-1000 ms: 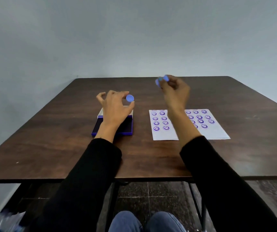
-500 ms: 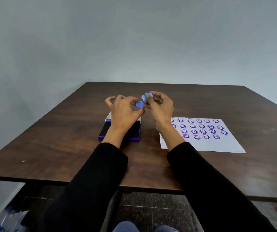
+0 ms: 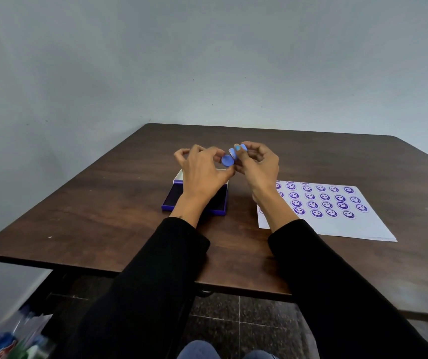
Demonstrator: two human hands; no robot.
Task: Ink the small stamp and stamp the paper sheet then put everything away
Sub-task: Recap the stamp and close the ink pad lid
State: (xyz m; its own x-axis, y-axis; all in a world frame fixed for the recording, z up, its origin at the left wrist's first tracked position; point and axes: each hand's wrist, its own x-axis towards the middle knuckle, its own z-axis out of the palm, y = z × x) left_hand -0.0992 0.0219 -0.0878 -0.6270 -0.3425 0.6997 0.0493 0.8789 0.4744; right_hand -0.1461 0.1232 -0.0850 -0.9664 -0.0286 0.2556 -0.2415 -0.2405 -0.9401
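Plain grey-blue wall backs a dark wooden desk [image 3: 337,255], seen from the one head camera looking down past two black sleeves.

Both hands are raised above the desk's middle, close together. The left hand [image 3: 202,174] pinches a small round blue cap [image 3: 227,160] between thumb and fingertips, its other fingers loosely curled. The right hand [image 3: 256,164] pinches the small stamp [image 3: 234,152], also blue, at its fingertips; cap and stamp are just beside each other, perhaps touching, though I cannot tell which. Below the left hand sits the open ink pad [image 3: 171,200], purple-rimmed, its white lid [image 3: 179,176] tipped up at the far side. To the right lies the paper sheet [image 3: 350,226], covered with rows of purple smiley prints, flat and apart from the pad.

By my reading the stamping is done and the cap is being fitted back. The risks: the two small pieces may meet crooked and the cap slip from the pinch, dropping to the pad or rolling off the desk. A wet stamp face could smear the fingers. A sleeve lowered carelessly could drag over prints that may be damp, and the ink pad left open would dry out.
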